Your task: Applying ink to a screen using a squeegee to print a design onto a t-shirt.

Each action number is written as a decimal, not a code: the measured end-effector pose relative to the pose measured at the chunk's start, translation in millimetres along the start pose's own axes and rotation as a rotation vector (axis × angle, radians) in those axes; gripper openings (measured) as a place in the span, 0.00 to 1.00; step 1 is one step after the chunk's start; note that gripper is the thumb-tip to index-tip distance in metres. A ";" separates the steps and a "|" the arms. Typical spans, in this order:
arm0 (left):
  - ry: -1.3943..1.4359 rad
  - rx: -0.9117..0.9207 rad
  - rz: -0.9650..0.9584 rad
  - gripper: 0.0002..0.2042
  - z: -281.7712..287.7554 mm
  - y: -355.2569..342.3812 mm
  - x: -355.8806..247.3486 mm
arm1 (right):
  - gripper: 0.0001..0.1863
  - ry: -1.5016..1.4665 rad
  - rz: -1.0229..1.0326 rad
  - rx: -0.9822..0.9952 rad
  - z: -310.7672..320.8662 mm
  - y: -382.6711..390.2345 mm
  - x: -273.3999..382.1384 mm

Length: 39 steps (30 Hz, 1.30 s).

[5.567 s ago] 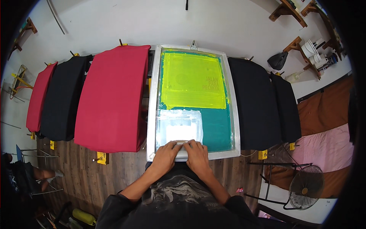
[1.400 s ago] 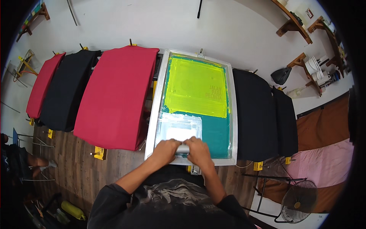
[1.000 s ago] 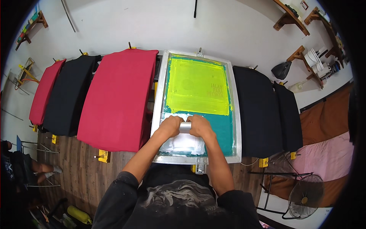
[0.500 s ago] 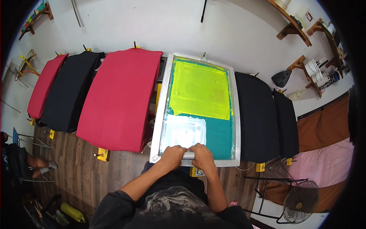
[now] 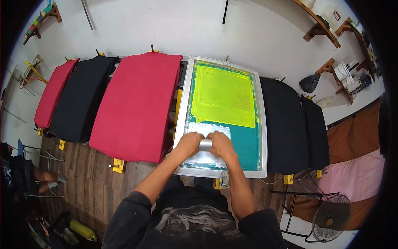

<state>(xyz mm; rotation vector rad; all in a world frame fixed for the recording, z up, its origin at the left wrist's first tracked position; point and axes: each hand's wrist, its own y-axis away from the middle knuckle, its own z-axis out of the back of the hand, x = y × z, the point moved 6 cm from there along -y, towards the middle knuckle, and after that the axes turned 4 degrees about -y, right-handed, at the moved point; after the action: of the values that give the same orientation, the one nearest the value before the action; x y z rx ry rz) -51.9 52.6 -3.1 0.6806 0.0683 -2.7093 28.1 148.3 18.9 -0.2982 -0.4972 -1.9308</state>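
Note:
A screen-printing frame with a silver metal rim and green mesh lies flat in front of me. Its far part carries a bright yellow-green rectangle with a faint printed design. White ink covers a patch at the near left of the mesh. My left hand and my right hand are both closed around the two ends of a silver squeegee, which stands over the white patch. My hands and forearms cover part of that patch. The squeegee's lower edge is hard to make out.
To the left are a red shirt on a board, a black one and another red one. Black shirts flank the right. A standing fan is at the lower right; a person sits at the far left.
Both hands have pushed the squeegee away from me, from the frame's near edge up over the white patch. My arms are stretched further, and the view has shifted slightly.

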 end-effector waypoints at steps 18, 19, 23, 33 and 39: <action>0.071 0.036 0.028 0.11 -3.0 -55.8 -25.9 | 0.18 0.058 -0.029 -0.026 33.7 -6.3 -44.1; 0.080 0.052 0.040 0.12 -4.8 -60.7 -27.9 | 0.18 0.017 -0.054 -0.010 32.5 -9.1 -51.8; 0.050 0.037 -0.001 0.13 -12.7 -47.1 -31.2 | 0.18 -0.020 -0.045 -0.012 22.3 -0.8 -52.3; 0.127 0.148 -0.027 0.13 -27.1 19.0 -65.4 | 0.17 -0.135 -0.057 0.027 -1.3 73.6 -35.2; 0.120 0.433 0.074 0.12 -18.3 12.6 -57.5 | 0.14 -0.115 0.010 0.147 5.4 61.9 -28.7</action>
<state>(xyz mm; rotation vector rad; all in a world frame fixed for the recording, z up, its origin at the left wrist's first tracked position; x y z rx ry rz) 8.1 61.4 7.9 0.9432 -0.5166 -2.6284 96.2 152.9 24.1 -0.3176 -0.7088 -1.8629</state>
